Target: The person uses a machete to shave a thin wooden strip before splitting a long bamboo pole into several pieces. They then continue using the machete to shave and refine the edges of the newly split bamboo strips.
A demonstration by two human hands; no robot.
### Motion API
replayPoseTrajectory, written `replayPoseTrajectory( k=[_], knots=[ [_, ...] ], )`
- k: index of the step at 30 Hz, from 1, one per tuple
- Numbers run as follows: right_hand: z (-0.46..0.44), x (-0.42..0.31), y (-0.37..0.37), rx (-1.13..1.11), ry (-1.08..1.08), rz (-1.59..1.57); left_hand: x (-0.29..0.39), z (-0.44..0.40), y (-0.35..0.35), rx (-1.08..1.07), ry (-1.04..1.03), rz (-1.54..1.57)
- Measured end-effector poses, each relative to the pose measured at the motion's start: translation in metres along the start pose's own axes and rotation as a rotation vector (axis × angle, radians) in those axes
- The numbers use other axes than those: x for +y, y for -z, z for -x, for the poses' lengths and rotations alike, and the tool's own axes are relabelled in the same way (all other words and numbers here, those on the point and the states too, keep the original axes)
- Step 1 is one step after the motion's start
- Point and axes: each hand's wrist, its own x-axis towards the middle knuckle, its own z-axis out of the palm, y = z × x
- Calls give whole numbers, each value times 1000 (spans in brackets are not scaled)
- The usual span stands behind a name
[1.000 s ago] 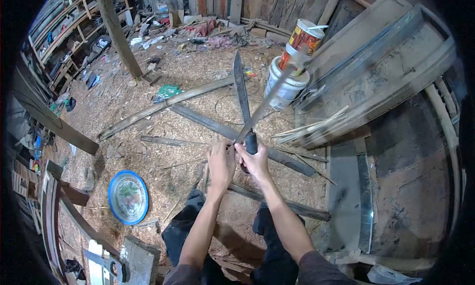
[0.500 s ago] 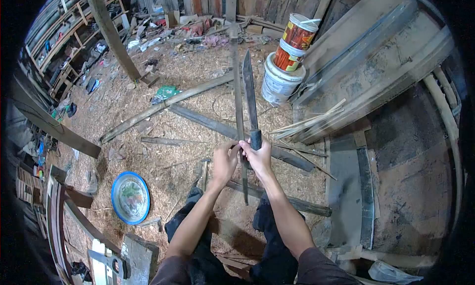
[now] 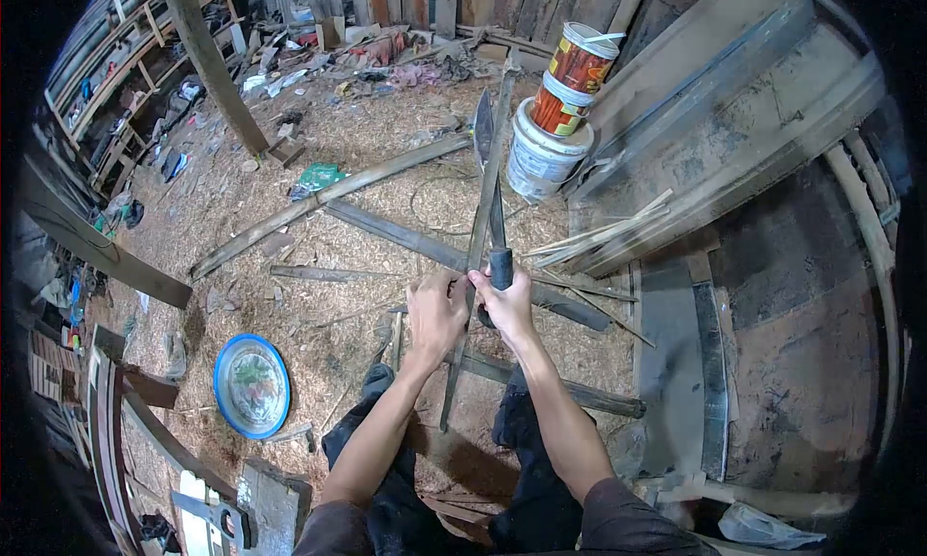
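Note:
My right hand (image 3: 507, 305) is wrapped round the black handle of a machete (image 3: 501, 264), whose long dark blade points away from me. My left hand (image 3: 436, 314) pinches a long, thin wooden strip (image 3: 480, 228) at about its middle. The right thumb also seems to press on the strip there. The strip slants, its far end crossing in front of the blade and hiding part of it, its near end hanging between my knees. Whether strip and blade touch, I cannot tell.
Wood shavings cover the ground. A long plank (image 3: 323, 197) and a dark board (image 3: 396, 235) lie ahead. Stacked buckets (image 3: 548, 150) stand front right beside a large wooden trough (image 3: 715, 150). A blue-rimmed basin (image 3: 220, 387) and a handsaw (image 3: 227, 519) are at left.
The strip has tilted: its far end swung right across the machete blade and its near end moved left. Both hands remain in nearly the same place.

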Motion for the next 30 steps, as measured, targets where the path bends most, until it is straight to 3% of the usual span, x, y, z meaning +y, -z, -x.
replayPoseTrajectory(
  k=[5,8,10,11,13,21,24,30],
  knots=[
    [-2,9,1,7,53,75,-6,2,-6,57,-66,-105],
    [0,8,2,-17,9,74,0,3,-4,23,-2,-139],
    [-4,15,4,2,210,208,-6,0,-3,-9,-31,-84],
    [-4,18,7,2,210,208,-10,-1,-2,-43,-57,-33],
    [1,5,9,-6,22,92,-7,-1,3,-69,-79,-41],
    [-4,19,12,31,82,188,7,-17,20,-4,-93,76],
    [1,12,10,2,-16,121,5,-20,16,65,-78,118],
    [5,13,8,-104,-94,307,0,-27,17,19,-14,137]
  ],
)
